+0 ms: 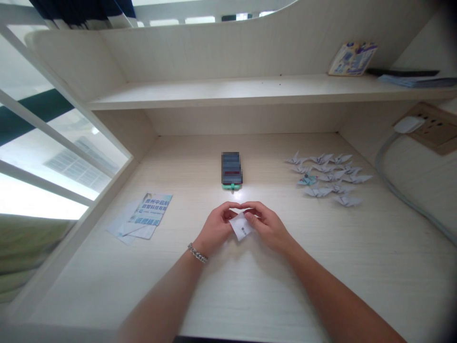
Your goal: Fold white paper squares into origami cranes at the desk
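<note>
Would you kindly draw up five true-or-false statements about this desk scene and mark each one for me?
1. The left hand and right hand hold one small white paper between them. True.
2. The silver bracelet is worn on the right. False: it is worn on the left.
3. The phone lies on the desk, beyond both hands. True.
4. Every one of the folded paper cranes is plain white. False: one crane is patterned in blue.
5. The white plug lies loose on the desk. False: it sits in the wall socket.

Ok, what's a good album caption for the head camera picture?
Both hands hold folded white paper, with origami cranes and a phone beyond.
</note>
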Tool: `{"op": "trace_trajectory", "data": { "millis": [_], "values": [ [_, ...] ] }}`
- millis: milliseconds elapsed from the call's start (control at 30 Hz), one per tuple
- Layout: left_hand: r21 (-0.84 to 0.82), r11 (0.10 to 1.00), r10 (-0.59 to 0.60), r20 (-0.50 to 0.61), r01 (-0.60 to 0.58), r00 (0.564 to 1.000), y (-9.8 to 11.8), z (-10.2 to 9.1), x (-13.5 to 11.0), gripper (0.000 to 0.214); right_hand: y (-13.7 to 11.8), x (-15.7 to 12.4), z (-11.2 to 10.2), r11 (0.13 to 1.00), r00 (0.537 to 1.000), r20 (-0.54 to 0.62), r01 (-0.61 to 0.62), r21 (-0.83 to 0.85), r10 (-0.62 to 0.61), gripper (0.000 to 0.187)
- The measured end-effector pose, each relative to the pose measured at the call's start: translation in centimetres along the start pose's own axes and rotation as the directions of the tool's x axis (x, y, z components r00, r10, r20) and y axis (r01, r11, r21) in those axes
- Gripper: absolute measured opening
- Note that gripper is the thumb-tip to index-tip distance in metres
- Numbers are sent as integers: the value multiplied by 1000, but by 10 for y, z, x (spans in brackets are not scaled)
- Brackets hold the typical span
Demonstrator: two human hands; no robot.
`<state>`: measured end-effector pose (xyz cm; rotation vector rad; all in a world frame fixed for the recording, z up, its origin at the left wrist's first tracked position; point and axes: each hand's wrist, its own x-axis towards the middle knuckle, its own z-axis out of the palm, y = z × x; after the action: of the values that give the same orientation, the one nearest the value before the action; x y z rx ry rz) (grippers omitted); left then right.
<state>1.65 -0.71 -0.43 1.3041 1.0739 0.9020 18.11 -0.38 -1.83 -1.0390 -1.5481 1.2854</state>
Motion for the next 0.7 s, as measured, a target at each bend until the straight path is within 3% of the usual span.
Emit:
{"op": "trace_trajectory", "data": {
  "millis": [167,267,467,700],
  "values": [
    [-106,994,15,-85,-24,996,-4,-4,2,37,3,3,-1,976,993,-14,-114,187,118,28],
    [-162,987,-7,-86,-7,996,-7,-2,3,30,3,3,-1,973,990,-29,-130,192,138,21],
    [-55,998,3,-154,-12,988,-9,-3,4,23,5,4,-1,960,982,-66,-159,231,178,22],
    [-46,996,-82,-68,79,994,-14,-2,5,16,4,4,1,939,984,-53,-146,311,171,21]
  ]
}}
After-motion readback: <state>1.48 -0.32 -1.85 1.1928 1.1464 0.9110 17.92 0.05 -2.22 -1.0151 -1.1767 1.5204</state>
